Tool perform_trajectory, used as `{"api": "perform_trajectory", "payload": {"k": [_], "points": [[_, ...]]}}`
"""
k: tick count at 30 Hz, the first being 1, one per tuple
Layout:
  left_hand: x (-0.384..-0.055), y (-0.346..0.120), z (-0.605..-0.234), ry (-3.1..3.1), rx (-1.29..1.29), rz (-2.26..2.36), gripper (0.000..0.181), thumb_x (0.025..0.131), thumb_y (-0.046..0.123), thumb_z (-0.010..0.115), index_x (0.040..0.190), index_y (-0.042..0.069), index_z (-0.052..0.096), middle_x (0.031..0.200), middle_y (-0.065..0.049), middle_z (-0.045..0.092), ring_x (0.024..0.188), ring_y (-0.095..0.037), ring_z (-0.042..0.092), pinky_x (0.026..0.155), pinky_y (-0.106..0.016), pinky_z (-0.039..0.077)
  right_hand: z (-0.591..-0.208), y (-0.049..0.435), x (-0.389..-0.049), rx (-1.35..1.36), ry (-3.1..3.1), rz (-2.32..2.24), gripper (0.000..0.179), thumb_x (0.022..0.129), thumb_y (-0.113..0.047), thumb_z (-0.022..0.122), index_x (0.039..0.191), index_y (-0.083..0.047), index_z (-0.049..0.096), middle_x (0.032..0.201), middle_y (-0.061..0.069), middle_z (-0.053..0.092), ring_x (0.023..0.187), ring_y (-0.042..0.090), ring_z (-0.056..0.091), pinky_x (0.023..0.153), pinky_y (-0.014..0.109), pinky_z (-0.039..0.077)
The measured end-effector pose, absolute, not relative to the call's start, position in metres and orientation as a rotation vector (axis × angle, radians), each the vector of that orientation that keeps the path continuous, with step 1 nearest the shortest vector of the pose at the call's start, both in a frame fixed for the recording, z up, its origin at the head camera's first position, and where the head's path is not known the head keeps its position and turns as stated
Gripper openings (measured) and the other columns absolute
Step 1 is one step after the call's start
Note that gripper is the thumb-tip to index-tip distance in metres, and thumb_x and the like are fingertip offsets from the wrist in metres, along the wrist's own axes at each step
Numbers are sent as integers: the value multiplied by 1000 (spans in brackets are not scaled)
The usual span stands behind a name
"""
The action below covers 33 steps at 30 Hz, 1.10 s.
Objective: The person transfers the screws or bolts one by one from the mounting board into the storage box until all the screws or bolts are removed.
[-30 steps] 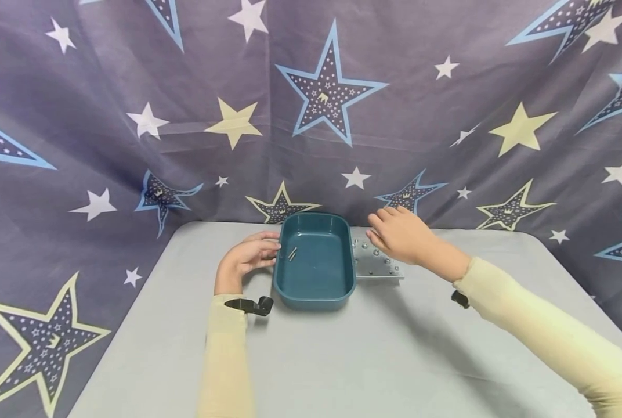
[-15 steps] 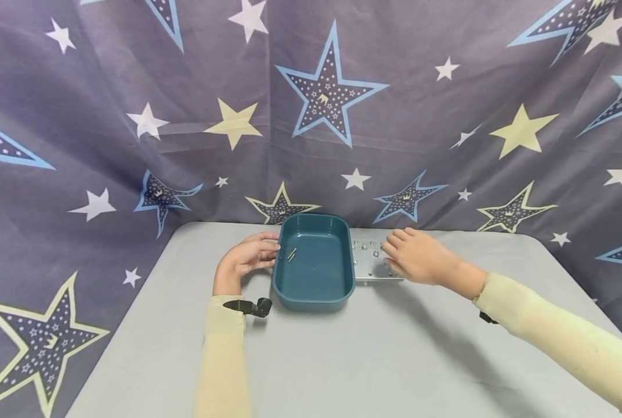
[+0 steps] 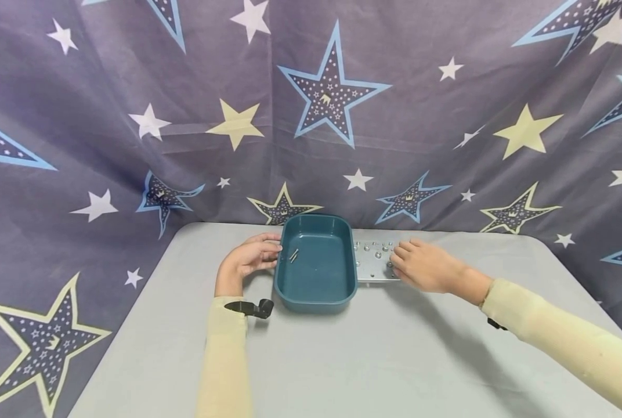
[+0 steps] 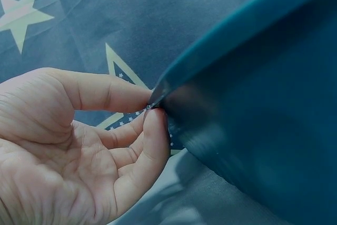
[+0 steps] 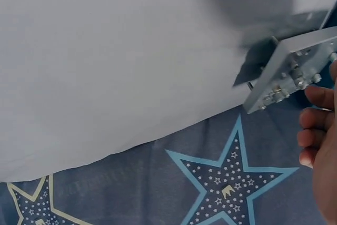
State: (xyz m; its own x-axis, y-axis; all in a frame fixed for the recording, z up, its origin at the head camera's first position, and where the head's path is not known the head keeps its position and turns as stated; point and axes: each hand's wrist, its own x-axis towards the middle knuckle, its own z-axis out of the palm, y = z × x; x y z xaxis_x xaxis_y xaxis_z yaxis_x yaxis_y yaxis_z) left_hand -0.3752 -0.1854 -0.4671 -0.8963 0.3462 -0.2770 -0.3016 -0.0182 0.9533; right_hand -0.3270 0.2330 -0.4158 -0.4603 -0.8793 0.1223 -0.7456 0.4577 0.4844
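My left hand [image 3: 250,258] is at the left side of a dark teal tray [image 3: 316,303]. In the left wrist view, thumb and forefinger pinch the tray's rim; their contact is partly hidden. Two thin metal pins or screws [image 3: 293,255] lie inside the tray near its left wall. To the tray's right is a silver metal plate [image 3: 368,270] bearing several small shiny bolts or studs [image 3: 378,255]. My right hand [image 3: 426,266] is over the plate's right part, fingers curled near the studs. Its thumb and forefinger tips are hidden, so what they hold cannot be seen.
A pale grey cloth covers the table [image 3: 311,360]. A dark star-patterned curtain [image 3: 212,75] hangs close behind the table's back edge. The metal plate stands slightly raised, casting a shadow in the right wrist view.
My right hand has come down and to the right, from above the plate to its right part, uncovering more of the studs. My left hand and the tray stay put.
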Motion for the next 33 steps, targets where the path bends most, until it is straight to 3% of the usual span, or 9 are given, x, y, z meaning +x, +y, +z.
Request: {"api": "perform_trajectory", "payload": {"k": [16,33], "points": [[-375,-185,-466,1821,18,1974,48,100,3,54,145,-2,38,92,3,66,80,-6,64,75,-24,56,-431,240,-331,1400,-2372,-558,22,97,-30,62,98,-8,60,84,4,58,83,23,54,77,37,47],[-375,-186,-466,1818,21,1964,54,100,3,53,149,-4,33,89,4,67,80,-5,64,75,-23,55,-438,240,-332,1354,-2402,-549,19,99,-26,60,90,-10,59,78,2,56,78,22,54,73,36,47]]}}
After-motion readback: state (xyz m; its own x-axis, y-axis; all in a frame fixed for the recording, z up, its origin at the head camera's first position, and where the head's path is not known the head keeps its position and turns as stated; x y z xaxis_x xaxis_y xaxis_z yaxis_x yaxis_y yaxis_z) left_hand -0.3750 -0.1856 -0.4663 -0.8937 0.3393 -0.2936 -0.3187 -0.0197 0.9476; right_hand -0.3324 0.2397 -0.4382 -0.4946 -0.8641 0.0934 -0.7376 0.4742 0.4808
